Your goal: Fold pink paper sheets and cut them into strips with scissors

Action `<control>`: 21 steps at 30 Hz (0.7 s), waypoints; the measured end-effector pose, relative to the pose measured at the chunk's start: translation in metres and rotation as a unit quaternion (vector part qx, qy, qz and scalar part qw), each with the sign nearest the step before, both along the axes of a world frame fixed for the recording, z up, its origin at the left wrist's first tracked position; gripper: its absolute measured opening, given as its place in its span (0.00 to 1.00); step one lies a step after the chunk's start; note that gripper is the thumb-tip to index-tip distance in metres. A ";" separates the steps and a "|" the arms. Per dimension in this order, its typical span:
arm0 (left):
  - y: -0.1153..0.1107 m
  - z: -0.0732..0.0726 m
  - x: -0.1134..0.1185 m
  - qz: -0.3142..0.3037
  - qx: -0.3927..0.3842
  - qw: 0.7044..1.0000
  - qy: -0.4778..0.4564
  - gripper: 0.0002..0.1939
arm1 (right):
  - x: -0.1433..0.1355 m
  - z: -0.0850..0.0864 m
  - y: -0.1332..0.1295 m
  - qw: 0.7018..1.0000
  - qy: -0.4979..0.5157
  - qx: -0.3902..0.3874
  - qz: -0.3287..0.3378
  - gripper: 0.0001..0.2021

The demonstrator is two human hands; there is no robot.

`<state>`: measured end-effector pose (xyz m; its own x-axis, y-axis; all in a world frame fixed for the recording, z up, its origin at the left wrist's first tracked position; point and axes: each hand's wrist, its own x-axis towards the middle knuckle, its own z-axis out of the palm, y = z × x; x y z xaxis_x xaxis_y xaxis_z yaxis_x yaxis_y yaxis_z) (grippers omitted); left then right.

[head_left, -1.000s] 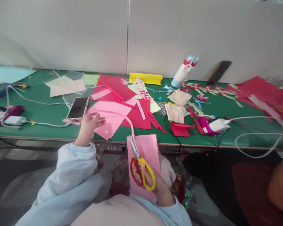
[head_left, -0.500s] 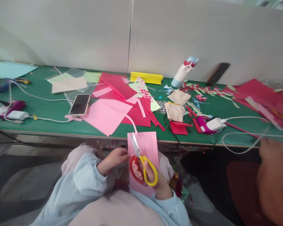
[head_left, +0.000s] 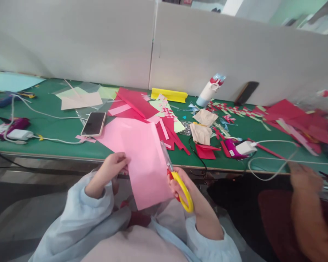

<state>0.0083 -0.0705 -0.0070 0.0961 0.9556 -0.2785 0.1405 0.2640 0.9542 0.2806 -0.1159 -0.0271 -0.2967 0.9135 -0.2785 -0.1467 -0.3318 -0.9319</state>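
Note:
A large pink paper sheet [head_left: 146, 163] hangs over the front edge of the green table, with its upper part above the tabletop papers. My left hand [head_left: 115, 166] pinches the sheet's left edge. My right hand [head_left: 180, 183] is closed round scissors [head_left: 184, 191] with one yellow and one red handle. The scissor blades point up and away along the sheet's right edge and look nearly closed. A narrow strip or fold runs down that right edge.
The green table [head_left: 54, 127] carries a phone [head_left: 93, 123], red paper [head_left: 132, 103], cloth pieces [head_left: 200, 134], a white bottle [head_left: 209, 91], cables and a charger [head_left: 246, 147]. At the right is another person's arm [head_left: 307, 203].
The pink sheet has been opened out and raised, and now looks wider. My left hand has moved left and up with its edge. The scissors have shifted right, and their blades have come closer together.

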 end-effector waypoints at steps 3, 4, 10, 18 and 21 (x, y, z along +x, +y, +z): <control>0.014 0.010 -0.032 0.102 0.014 0.995 -0.016 0.17 | 0.011 0.005 0.029 0.977 -0.176 0.100 -0.075 0.23; 0.020 0.012 -0.041 0.128 0.017 0.991 -0.019 0.17 | 0.015 0.009 0.039 0.956 -0.245 0.131 -0.091 0.23; 0.066 0.021 -0.083 0.189 0.018 0.982 0.018 0.10 | 0.016 0.040 0.099 0.814 -0.558 0.150 -0.069 0.25; 0.095 0.025 -0.108 0.161 -0.013 0.981 0.109 0.05 | -0.022 0.033 0.162 0.705 -0.653 0.274 0.040 0.20; 0.095 0.018 -0.113 0.170 -0.017 0.977 0.125 0.05 | -0.035 0.032 0.182 0.694 -0.653 0.298 0.055 0.19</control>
<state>-0.1045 0.0243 0.0112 -0.3008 0.9104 -0.2840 0.2669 0.3662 0.8914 0.2454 0.0658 0.0048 -0.2247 0.9735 0.0419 0.9480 0.2283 -0.2219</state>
